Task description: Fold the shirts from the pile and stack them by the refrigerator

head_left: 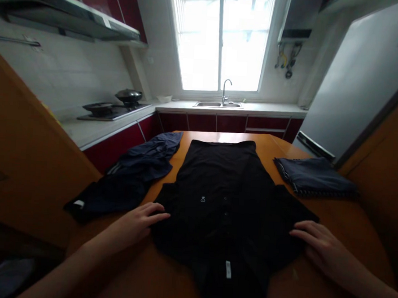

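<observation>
A black short-sleeved polo shirt (224, 177) lies spread flat, front up, with its collar towards me and its hem at the far side. A small white emblem, a few buttons and a white neck label show on it. My left hand (147, 217) pinches the sleeve edge on the left, thumb and fingers together on the cloth. On the other side, my right hand (318, 239) has its fingers closed on the opposite sleeve. Its lower fingers are partly hidden under the hand.
The shirt rests on an orange wooden table (167, 277). Crumpled dark blue clothing (133, 172) lies on the left, a folded dark cloth (318, 176) on the right. Beyond stand a counter with a sink (208, 104), a stove with pans (100, 108) and a fridge (361, 82).
</observation>
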### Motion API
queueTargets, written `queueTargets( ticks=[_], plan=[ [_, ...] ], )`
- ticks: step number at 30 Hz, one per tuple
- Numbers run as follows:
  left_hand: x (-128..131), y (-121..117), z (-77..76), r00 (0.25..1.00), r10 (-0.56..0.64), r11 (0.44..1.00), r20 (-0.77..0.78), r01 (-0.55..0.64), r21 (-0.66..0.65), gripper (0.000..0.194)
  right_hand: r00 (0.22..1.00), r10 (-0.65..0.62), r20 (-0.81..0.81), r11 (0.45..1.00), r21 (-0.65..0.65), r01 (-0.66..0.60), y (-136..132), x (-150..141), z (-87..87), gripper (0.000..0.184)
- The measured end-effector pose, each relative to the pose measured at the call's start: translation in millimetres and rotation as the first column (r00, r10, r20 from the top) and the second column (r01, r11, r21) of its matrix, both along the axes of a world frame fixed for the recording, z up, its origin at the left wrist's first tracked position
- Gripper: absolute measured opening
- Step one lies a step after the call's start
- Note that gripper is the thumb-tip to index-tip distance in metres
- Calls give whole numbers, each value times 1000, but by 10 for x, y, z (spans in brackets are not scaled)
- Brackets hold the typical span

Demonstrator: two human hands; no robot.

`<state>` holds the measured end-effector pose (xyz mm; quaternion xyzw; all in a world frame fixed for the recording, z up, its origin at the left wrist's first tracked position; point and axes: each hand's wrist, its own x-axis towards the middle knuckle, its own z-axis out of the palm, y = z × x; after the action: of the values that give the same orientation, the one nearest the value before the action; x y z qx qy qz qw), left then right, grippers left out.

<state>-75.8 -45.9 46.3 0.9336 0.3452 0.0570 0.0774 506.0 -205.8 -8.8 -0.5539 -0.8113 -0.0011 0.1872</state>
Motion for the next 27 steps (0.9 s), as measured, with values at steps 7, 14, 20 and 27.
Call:
queueTargets(
  ticks=[7,14,20,27],
  plan=[
    [-187,-120,-109,968,71,974,243,-120,194,51,990,-33,-135,977,205,60,-77,224,37,27],
    [-380,-193,-48,925,253,961,283,-274,36,61,964,-230,-131,965,95,243,-42,431,-127,34],
    [-401,75,-71,678,661,747,321,-559,-360,54,820,-539,-190,834,17,552,541,436,-264,51],
    [-101,149,-73,635,703,707,320,-573,-415,61,738,-638,-220,769,-229,597,844,494,-227,25]
  ],
)
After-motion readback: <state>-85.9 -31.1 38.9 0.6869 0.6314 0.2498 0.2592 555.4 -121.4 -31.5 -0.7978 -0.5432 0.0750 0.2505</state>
